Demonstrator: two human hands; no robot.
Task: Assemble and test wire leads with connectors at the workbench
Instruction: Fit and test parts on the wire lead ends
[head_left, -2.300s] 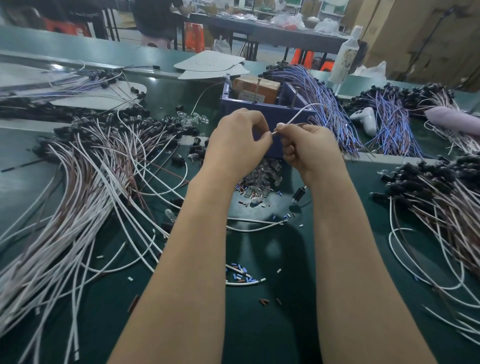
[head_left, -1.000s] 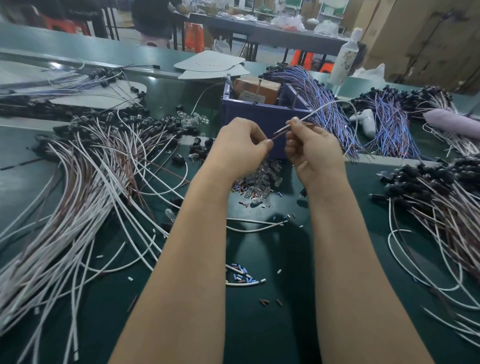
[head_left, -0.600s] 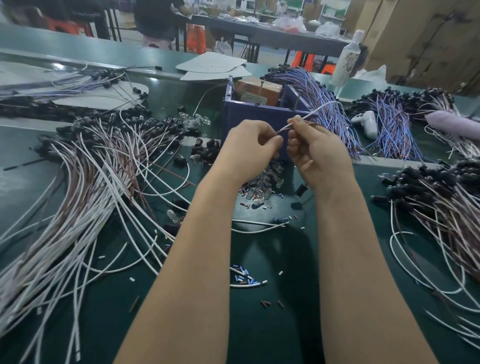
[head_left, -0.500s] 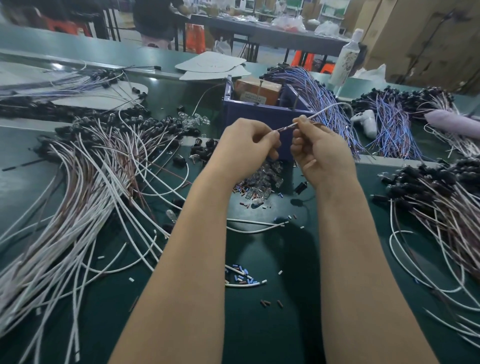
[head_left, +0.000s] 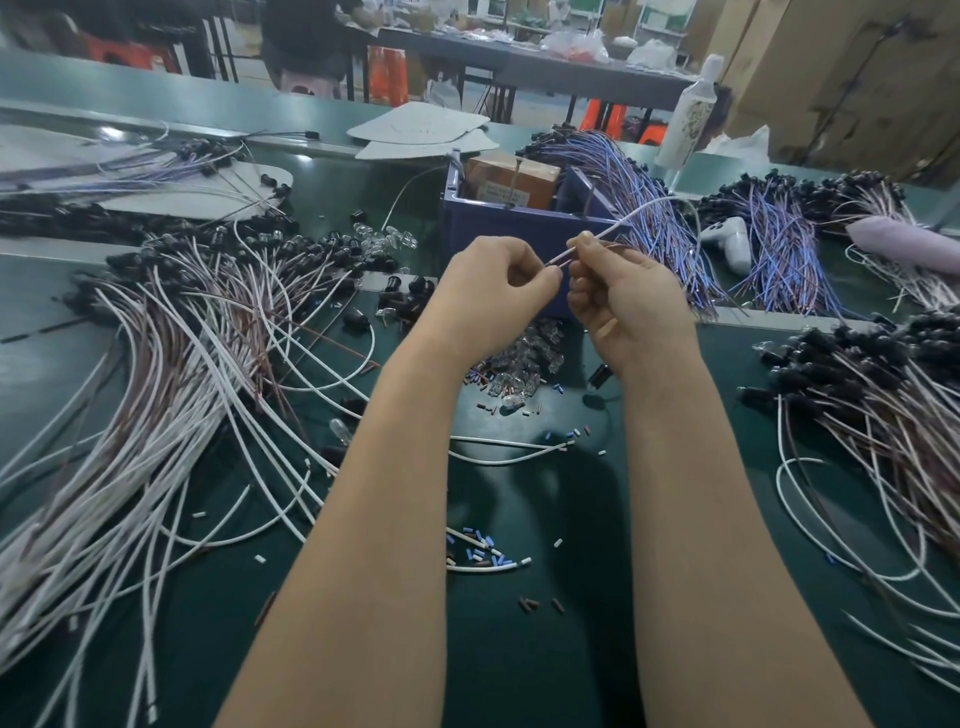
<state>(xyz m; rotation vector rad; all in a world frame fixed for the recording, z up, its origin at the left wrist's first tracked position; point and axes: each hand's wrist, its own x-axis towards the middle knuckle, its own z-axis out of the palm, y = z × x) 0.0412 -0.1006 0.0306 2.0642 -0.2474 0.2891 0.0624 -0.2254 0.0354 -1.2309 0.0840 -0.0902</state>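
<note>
Wire (head_left: 639, 210) tip hidden where left hand (head_left: 493, 296) and right hand (head_left: 628, 301) pinch.

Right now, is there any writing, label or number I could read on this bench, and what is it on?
Nothing here can be read.
White label on the cardboard box in the blue bin: printed lines, too small to read.
White bottle: a pattern, too blurred to tell any words.
Wire lead pinched by left hand and right hand: no marking seen.
</note>
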